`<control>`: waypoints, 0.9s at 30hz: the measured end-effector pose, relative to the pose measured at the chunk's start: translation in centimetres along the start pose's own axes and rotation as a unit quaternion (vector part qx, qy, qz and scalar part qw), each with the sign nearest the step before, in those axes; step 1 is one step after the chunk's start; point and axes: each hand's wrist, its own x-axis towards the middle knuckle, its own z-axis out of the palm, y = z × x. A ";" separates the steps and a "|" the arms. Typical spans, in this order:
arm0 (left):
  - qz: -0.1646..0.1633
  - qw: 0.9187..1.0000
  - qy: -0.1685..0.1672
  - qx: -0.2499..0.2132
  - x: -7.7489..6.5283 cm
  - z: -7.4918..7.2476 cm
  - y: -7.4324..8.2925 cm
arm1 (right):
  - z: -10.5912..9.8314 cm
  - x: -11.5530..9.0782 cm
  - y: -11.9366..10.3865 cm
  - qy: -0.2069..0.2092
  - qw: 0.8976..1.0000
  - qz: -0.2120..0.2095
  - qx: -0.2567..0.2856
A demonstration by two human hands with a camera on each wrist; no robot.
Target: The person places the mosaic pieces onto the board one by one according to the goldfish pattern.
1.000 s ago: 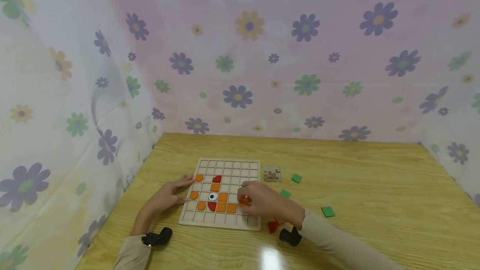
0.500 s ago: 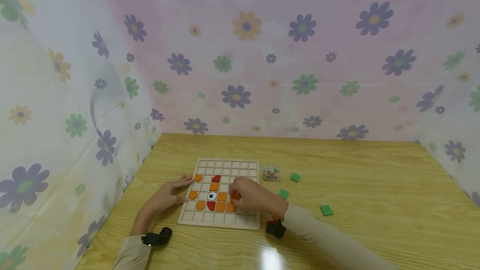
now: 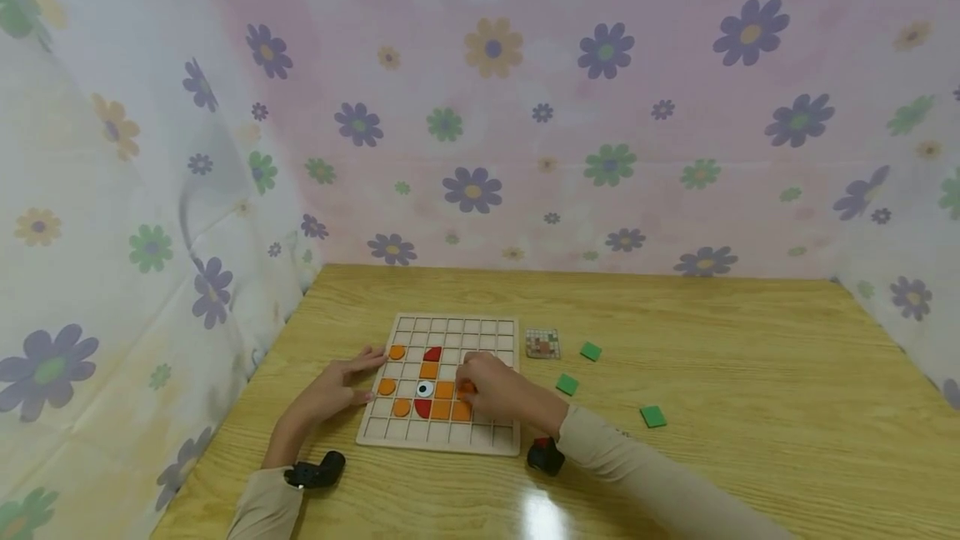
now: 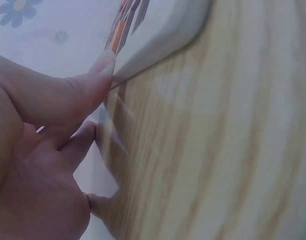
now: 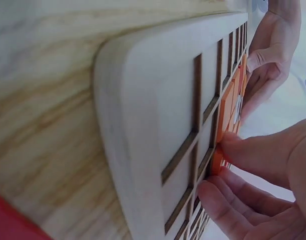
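Note:
A pale wooden grid board (image 3: pixel 397 432) lies on the table. My left hand (image 3: pixel 333 394) rests at its left edge, fingers spread; in the left wrist view the thumb (image 4: pixel 100 75) touches the rim. My right hand (image 3: pixel 495 390) pinches an orange tile (image 5: pixel 218 157) at a cell right of the other orange squares (image 3: pixel 444 390). Whether that tile is fully seated cannot be seen. Also on the board are a round eye piece (image 3: pixel 425 389), red curved pieces (image 3: pixel 432 353) and orange discs (image 3: pixel 397 352). The right hand hides some cells.
Green square tiles (image 3: pixel 567 384) lie on the table right of the board. A small pattern card (image 3: pixel 543 344) sits beside its upper right side. Something red (image 5: pixel 12 220) lies near the board, mostly behind the right wrist camera (image 3: pixel 546 457). Flowered cloth (image 3: pixel 472 190) surrounds the table.
My right hand has moved left across the board with the orange tile and now holds it beside the orange squares. The left hand has stayed at the left edge.

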 end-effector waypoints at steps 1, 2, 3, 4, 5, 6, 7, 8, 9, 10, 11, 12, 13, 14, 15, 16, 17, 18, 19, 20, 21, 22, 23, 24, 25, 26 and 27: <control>0.000 1.000 0.000 -0.001 0.0 0.0 0.0 | 0.0 0.0 -0.1 -0.001 1.000 -0.001 -0.002; -0.001 1.000 -0.001 -0.002 0.0 0.0 0.0 | -0.1 0.0 -0.2 -0.002 1.000 0.000 -0.003; -0.001 1.000 -0.002 0.000 0.0 0.0 0.0 | -0.1 0.1 -0.2 -0.004 1.000 0.001 -0.006; -0.002 1.000 -0.002 0.000 -0.1 -0.1 0.0 | -0.1 0.1 -0.4 -0.005 1.000 0.001 -0.010; -0.003 1.000 -0.003 0.000 -0.1 -0.1 0.1 | -0.1 0.1 -0.4 -0.005 1.000 0.002 -0.011; -0.004 1.000 -0.003 -0.002 -0.1 -0.1 0.1 | -0.1 0.1 -0.5 -0.006 1.000 0.004 -0.012; -0.005 1.000 -0.004 -0.003 -0.1 -0.1 0.2 | -0.1 0.2 -0.6 -0.005 1.000 0.005 -0.013; -0.005 1.000 -0.004 -0.003 -0.1 -0.1 0.2 | 0.0 0.2 -0.7 -0.004 1.000 0.007 -0.014; -0.006 1.000 -0.004 -0.004 -0.2 -0.1 0.3 | 0.0 0.2 -0.7 -0.003 1.000 0.008 -0.015; -0.005 1.000 -0.004 -0.004 -0.2 -0.1 0.3 | 0.0 0.2 -0.7 -0.001 1.000 0.010 -0.014; -0.004 1.000 -0.004 -0.003 -0.2 -0.1 0.4 | 0.1 0.2 -0.8 0.001 1.000 0.013 -0.011; -0.003 1.000 -0.005 -0.002 -0.2 -0.1 0.4 | 0.1 0.2 -0.8 0.002 1.000 0.014 -0.010; -0.002 1.000 -0.005 -0.001 -0.2 -0.1 0.4 | 0.1 0.2 -0.8 0.003 1.000 0.015 -0.008; -0.002 1.000 -0.005 0.000 -0.2 -0.1 0.4 | 0.1 0.2 -0.7 0.003 1.000 0.015 -0.007; -0.002 1.000 -0.005 -0.001 -0.2 -0.1 0.5 | 0.1 0.2 -0.7 0.004 1.000 0.014 -0.007; -0.002 1.000 -0.005 0.001 -0.2 -0.1 0.4 | 0.1 0.1 -0.7 0.004 1.000 0.014 -0.008; -0.002 1.000 -0.005 0.001 -0.1 -0.1 0.4 | 0.1 0.0 -0.7 0.003 1.000 0.013 -0.010; -0.002 1.000 -0.005 0.001 -0.1 -0.1 0.4 | 0.1 -0.1 -0.7 0.001 1.000 0.012 -0.014; -0.001 1.000 -0.005 0.001 -0.1 -0.1 0.4 | 0.0 -0.2 -0.7 -0.001 1.000 0.011 -0.017; -0.001 1.000 -0.005 0.000 -0.1 -0.1 0.4 | 0.0 -0.3 -0.7 -0.004 1.000 0.010 -0.019; 0.000 1.000 -0.005 -0.001 -0.1 -0.1 0.4 | 0.0 -0.4 -0.7 -0.007 1.000 0.008 -0.023; 0.000 1.000 -0.005 -0.001 -0.1 -0.1 0.3 | -0.1 -0.5 -0.6 -0.012 1.000 0.005 -0.025; -0.001 1.000 -0.005 -0.004 -0.1 -0.1 0.3 | -0.2 -0.7 -0.6 -0.017 1.000 0.002 -0.026; -0.001 1.000 -0.006 -0.004 -0.1 -0.1 0.3 | -0.2 -0.8 -0.6 -0.022 0.999 0.001 -0.026; -0.002 1.000 -0.006 -0.006 -0.1 -0.1 0.3 | -0.4 -1.0 -0.5 -0.027 0.999 0.000 -0.026; -0.003 1.000 -0.006 -0.006 -0.1 -0.1 0.3 | -0.5 -1.2 -0.5 -0.032 0.999 -0.001 -0.024; -0.004 1.000 -0.006 -0.005 -0.1 -0.1 0.3 | -0.7 -1.5 -0.4 -0.037 0.999 -0.001 -0.023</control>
